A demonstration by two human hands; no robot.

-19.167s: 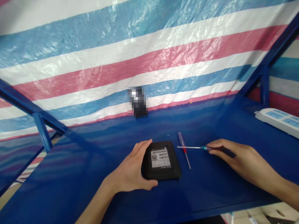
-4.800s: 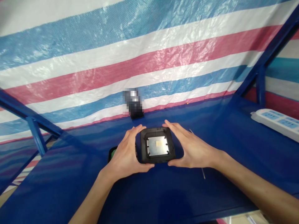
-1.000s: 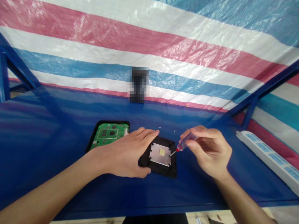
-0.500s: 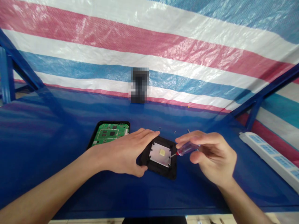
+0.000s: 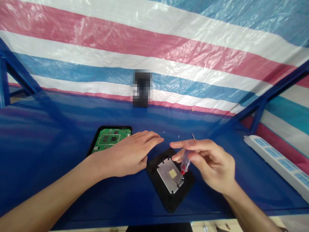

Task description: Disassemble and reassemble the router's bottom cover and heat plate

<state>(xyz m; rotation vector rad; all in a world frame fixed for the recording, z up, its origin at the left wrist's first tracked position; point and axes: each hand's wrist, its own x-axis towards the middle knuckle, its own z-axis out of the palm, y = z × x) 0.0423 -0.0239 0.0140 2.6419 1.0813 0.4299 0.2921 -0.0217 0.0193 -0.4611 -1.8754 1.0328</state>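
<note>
My right hand [image 5: 207, 164] is shut on a small screwdriver [image 5: 185, 162] with a clear purple handle and a red collar. Its tip stands at the lower corner of a bare metal plate [image 5: 169, 176], which carries a small yellowish pad [image 5: 173, 173] and sits in a black plastic casing [image 5: 169, 202]. My left hand [image 5: 127, 155] lies open just left of the casing, apparently not touching it. It partly covers a green circuit board [image 5: 109, 140] lying in a black shell [image 5: 93, 150].
Tiny white specks [image 5: 163, 132] lie on the blue metal shelf [image 5: 48, 129]. A thin metal shaft [image 5: 193, 136] shows behind my right hand. A white power strip [image 5: 272, 158] lies along the right, and a pixelated dark object [image 5: 142, 88] stands against the striped tarp [image 5: 145, 48].
The casing has turned and shifted toward me. My left hand has let go of it and moved left. The screwdriver now stands more upright at a lower corner of the plate.
</note>
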